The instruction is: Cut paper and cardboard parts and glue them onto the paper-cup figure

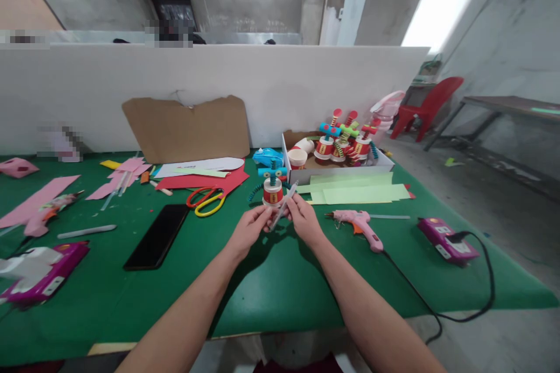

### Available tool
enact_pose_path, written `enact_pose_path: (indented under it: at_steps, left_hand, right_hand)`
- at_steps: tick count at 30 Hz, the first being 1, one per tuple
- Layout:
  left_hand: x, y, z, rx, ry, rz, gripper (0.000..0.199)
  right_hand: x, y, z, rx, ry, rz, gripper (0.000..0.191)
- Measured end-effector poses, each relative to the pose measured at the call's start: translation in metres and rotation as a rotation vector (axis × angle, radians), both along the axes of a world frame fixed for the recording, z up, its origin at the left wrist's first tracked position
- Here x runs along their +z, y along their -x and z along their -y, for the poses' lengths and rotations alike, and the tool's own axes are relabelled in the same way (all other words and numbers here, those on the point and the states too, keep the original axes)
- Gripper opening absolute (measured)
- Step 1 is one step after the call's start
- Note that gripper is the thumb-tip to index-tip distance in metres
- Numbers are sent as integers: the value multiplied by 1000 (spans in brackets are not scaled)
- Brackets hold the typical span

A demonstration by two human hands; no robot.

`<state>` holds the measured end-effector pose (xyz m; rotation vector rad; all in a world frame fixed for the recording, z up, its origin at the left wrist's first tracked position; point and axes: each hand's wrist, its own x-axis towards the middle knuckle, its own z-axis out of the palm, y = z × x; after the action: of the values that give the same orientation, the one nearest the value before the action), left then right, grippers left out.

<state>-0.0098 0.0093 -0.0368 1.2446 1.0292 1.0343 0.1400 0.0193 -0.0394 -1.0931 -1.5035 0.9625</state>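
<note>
A small figure made from a red and white paper cup (272, 193) is upright between my hands, with a blue crosspiece bearing eyes on top and dark teal coiled paper arms. My left hand (250, 229) is closed, its fingertips at the cup's lower edge. A slim pale pen (285, 205) slants across the front of the cup, pinched by my right hand (305, 218). The pen's lower end comes close to my left fingertips. Whether the cup's base touches the table is hidden by my fingers.
Behind, a white box (339, 175) holds several similar figures. A pink glue gun (356, 224) and purple power strip (448, 240) lie right, their cord trailing off the table edge. Left are scissors (210, 201), a black phone (156, 237), a cardboard sheet (188, 128) and another glue gun (46, 214).
</note>
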Motion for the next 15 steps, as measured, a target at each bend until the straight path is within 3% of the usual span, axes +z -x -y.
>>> enact_pose_path:
  at_steps: [5, 11, 15]
  left_hand:
    - [0, -1, 4, -172, 122, 130, 41]
    - [1, -2, 1, -50, -69, 34, 36]
    - [-4, -3, 1, -28, -154, -129, 34]
  right_hand:
    - [2, -1, -2, 18, 63, -148, 37]
    - [-4, 3, -4, 35, 239, -193, 51]
    - [-5, 3, -4, -36, 169, -76, 37]
